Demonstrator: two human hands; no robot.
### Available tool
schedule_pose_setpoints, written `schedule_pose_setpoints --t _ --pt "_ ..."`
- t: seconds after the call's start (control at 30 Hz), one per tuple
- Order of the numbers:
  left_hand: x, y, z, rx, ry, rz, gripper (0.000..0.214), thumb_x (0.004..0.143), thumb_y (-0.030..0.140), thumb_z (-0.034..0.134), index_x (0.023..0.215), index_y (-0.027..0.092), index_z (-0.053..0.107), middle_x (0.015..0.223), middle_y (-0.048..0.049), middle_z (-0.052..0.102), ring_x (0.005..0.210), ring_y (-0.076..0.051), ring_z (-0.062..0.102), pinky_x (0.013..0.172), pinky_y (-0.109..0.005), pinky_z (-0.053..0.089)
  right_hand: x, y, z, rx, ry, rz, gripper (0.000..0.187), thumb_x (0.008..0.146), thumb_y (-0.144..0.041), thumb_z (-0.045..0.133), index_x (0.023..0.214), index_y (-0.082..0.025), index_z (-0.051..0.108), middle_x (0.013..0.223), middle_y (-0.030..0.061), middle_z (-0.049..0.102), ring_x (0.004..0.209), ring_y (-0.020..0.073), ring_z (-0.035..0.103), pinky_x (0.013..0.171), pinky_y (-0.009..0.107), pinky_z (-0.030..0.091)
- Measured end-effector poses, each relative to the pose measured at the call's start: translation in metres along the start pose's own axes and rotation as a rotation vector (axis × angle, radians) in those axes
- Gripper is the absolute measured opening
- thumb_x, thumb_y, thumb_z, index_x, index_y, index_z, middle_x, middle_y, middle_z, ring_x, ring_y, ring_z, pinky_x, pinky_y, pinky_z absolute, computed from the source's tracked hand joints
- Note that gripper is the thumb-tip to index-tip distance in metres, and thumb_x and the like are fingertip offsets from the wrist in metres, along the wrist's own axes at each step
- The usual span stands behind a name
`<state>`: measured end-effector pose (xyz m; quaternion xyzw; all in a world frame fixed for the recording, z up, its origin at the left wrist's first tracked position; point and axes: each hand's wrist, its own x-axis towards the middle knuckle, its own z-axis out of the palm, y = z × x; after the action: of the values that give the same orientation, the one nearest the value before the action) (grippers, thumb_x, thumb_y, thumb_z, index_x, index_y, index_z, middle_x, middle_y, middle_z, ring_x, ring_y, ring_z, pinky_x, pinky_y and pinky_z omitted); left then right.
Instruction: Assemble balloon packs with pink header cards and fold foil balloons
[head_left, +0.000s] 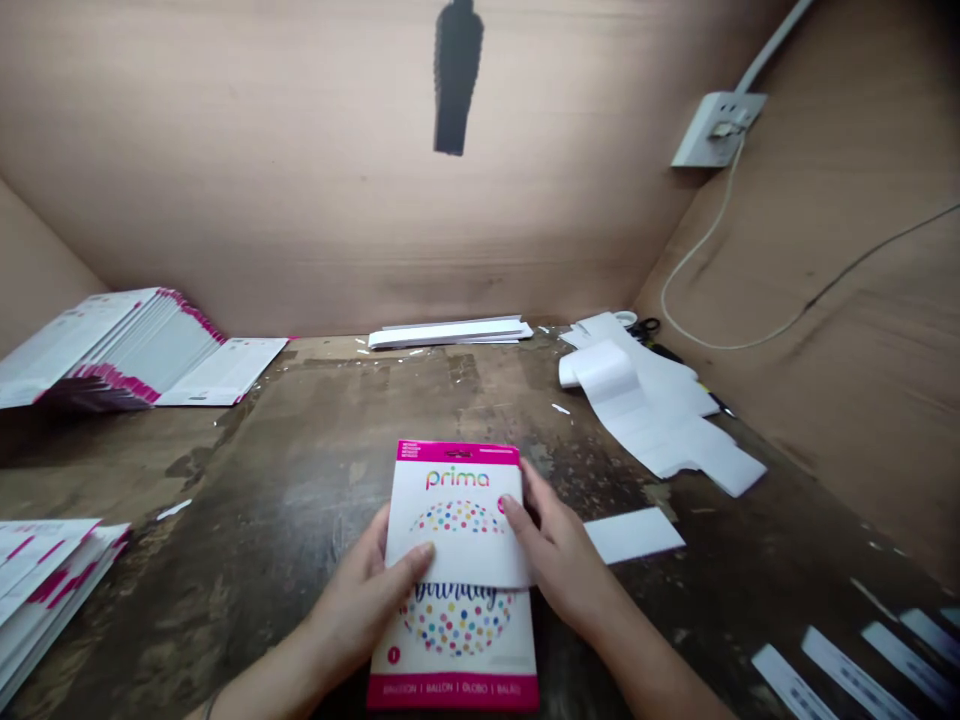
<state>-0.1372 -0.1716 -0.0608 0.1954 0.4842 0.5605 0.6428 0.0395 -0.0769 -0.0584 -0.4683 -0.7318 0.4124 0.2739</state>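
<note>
A balloon packet (454,625) with pink bands at top and bottom, the word "prima" and coloured dots is held upright between both hands. Across its front a white upper panel (465,562) overlaps the lower part and partly covers the word "birthday". I cannot tell whether this panel is a folded flap or a separate piece. My left hand (364,585) grips the left side, thumb on the front. At the right edge my right hand (562,545) is closed, its thumb pressing the panel near a small pink dot. Fingers behind the packet are hidden. Beside the right hand lies a white paper strip (636,535).
Stacked printed cards lie at the left, back (127,345) and front (45,590). White strips (450,332) rest along the back wall. A curling white label roll (637,400) and scissors (646,326) are at back right. Printed labels (847,670) line the lower right edge.
</note>
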Motion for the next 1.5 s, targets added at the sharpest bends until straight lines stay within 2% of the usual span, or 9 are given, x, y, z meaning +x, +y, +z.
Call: schedule_pose_setpoints --t 0.1,0.37,0.47,0.57,0.63,0.8,0.93,1.13,1.5 --pt "-0.003 0.000 0.002 0.014 -0.036 0.040 0.065 0.075 0.028 0.071 0.128 0.023 0.033 0.123 -0.0158 0.058 0.101 -0.030 0.063 0.082 -0.042 0.053 0.005 -0.009 -0.001 0.134 -0.085 0.016 0.039 0.089 -0.044 0.046 0.120 -0.019 0.046 0.111 0.0103 0.064 0.097 0.0252 0.062 0.077 0.037 0.052" --pt "-0.009 0.012 0.004 -0.007 0.016 0.078 0.064 0.071 0.029 0.074 0.124 0.020 0.038 0.116 -0.0176 0.062 0.096 -0.033 0.064 0.077 -0.044 0.055 0.008 -0.006 -0.022 -0.129 -0.221 -0.116 0.037 0.088 -0.051 0.049 0.106 -0.020 0.056 0.085 0.0045 0.066 0.074 0.0224 0.063 0.062 0.032 0.048" --pt "-0.013 0.015 0.004 -0.060 0.056 0.082 0.068 0.069 0.029 0.076 0.124 0.020 0.037 0.114 -0.0173 0.063 0.095 -0.034 0.065 0.078 -0.046 0.054 0.013 -0.005 -0.041 -0.428 -0.100 -0.246 0.041 0.088 -0.050 0.047 0.108 -0.016 0.059 0.075 0.0055 0.064 0.069 0.0248 0.060 0.064 0.040 0.048" --pt "-0.014 0.014 0.004 -0.060 0.101 0.117 0.069 0.069 0.029 0.075 0.125 0.020 0.036 0.114 -0.0171 0.063 0.096 -0.033 0.064 0.080 -0.046 0.054 0.002 -0.016 -0.047 -0.638 0.191 -0.462 0.033 0.089 -0.037 0.048 0.104 -0.011 0.062 0.098 0.0143 0.064 0.095 0.0313 0.058 0.085 0.052 0.045" --pt "-0.013 0.013 0.006 -0.018 0.123 0.161 0.067 0.071 0.029 0.074 0.125 0.021 0.036 0.116 -0.0162 0.062 0.098 -0.032 0.064 0.082 -0.045 0.053 -0.014 -0.027 -0.036 -0.635 0.297 -0.630 0.027 0.088 -0.024 0.048 0.108 -0.010 0.062 0.114 0.0164 0.060 0.111 0.0308 0.051 0.095 0.051 0.043" --pt "-0.015 0.011 0.021 0.138 0.153 0.342 0.054 0.074 0.027 0.070 0.120 0.019 0.043 0.122 -0.0122 0.060 0.109 -0.028 0.058 0.093 -0.039 0.049 -0.054 -0.037 0.026 -0.656 0.123 -0.842 0.045 0.083 -0.011 0.047 0.126 0.002 0.048 0.133 0.0262 0.046 0.130 0.0350 0.033 0.095 0.048 0.048" --pt "-0.024 0.006 0.027 0.136 0.138 0.358 0.054 0.076 0.025 0.068 0.123 0.022 0.042 0.125 -0.0089 0.058 0.114 -0.026 0.056 0.095 -0.037 0.048 -0.064 -0.025 0.050 -0.615 0.180 -0.735 0.066 0.085 -0.017 0.046 0.143 0.000 0.020 0.142 0.0281 0.030 0.133 0.0404 0.022 0.093 0.058 0.045" --pt "-0.030 0.000 0.024 0.012 0.157 0.312 0.064 0.074 0.029 0.071 0.128 0.026 0.037 0.123 -0.0101 0.059 0.106 -0.030 0.060 0.085 -0.041 0.054 -0.067 -0.016 0.041 -0.422 0.231 -0.450 0.069 0.091 -0.026 0.043 0.147 -0.012 0.005 0.151 0.0206 0.007 0.135 0.0400 0.016 0.097 0.063 0.037" --pt "-0.030 0.003 0.025 -0.135 0.151 0.204 0.075 0.068 0.028 0.076 0.130 0.029 0.033 0.114 -0.0093 0.064 0.101 -0.031 0.063 0.085 -0.044 0.052 -0.036 -0.027 0.003 1.019 -0.259 0.292 0.039 0.079 -0.033 0.069 0.112 -0.015 0.059 0.109 0.0143 0.066 0.102 0.0294 0.062 0.088 0.047 0.049"
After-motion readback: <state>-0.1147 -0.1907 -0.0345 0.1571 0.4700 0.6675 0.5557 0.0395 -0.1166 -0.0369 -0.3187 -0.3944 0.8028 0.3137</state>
